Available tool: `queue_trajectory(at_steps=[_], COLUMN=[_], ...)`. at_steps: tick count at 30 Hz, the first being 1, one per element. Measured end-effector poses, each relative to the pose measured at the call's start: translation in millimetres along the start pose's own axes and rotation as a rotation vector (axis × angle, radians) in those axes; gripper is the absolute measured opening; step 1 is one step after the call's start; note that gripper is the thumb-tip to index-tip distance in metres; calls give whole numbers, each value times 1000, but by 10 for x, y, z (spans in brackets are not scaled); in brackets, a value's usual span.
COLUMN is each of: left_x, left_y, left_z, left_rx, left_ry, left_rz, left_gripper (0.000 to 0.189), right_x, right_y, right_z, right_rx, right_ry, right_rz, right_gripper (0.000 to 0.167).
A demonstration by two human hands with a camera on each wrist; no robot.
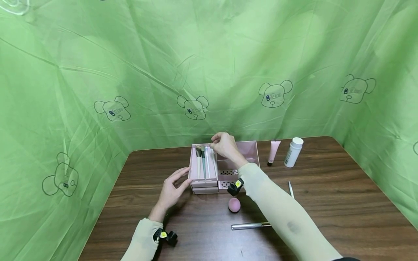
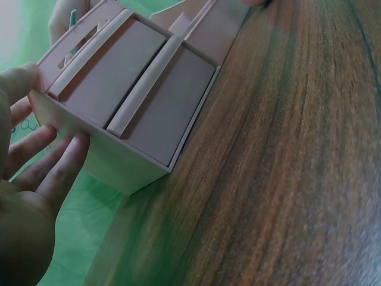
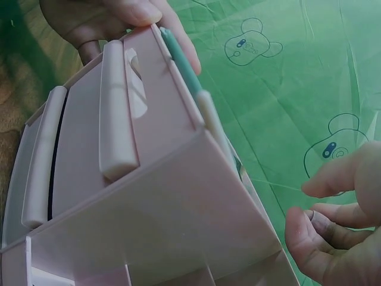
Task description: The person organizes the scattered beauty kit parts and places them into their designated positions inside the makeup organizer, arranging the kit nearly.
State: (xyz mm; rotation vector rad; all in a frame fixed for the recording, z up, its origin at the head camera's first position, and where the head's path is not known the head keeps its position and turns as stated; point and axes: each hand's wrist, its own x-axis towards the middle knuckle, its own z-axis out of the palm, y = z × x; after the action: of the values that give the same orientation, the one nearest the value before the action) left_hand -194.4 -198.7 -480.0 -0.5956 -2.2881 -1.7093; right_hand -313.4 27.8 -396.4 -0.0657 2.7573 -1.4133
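Observation:
A pink desktop organizer [image 1: 205, 190] stands on the table, its two drawer fronts showing in the left wrist view. Several makeup brushes [image 1: 199, 166] lie in its left top tray; one has a green handle [image 3: 181, 59]. My left hand [image 1: 171, 189] rests on the organizer's left side, the thumb touching the front corner and the fingers spread along the wall. Over the tray's back end, by the brush heads, is my right hand [image 1: 226, 145]. In the right wrist view its fingers [image 3: 309, 238] are loosely bent beside the organizer, with nothing visible between them.
A pink ball-shaped sponge [image 1: 234, 205] and a silver pen-like tube [image 1: 246, 226] lie in front of the organizer. To the right stand a pink squeeze tube [image 1: 273, 151] and a white bottle [image 1: 293, 152]. A white pencil-like stick [image 1: 290, 188] is partly hidden by my right forearm.

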Motion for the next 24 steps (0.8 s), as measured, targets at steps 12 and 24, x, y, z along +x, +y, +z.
queue_trajectory(at_steps=[12, 24], left_x=[6, -5], left_y=[88, 85], left_z=[-2, -8], left_rx=[9, 24], left_ry=[1, -5], left_rz=[0, 1], left_gripper=[41, 42], right_x=[-47, -198], right_y=[13, 85], right_z=[-50, -253], right_rx=[-10, -32], right_ry=[1, 42], right_rz=[-83, -178], right_gripper=[24, 23])
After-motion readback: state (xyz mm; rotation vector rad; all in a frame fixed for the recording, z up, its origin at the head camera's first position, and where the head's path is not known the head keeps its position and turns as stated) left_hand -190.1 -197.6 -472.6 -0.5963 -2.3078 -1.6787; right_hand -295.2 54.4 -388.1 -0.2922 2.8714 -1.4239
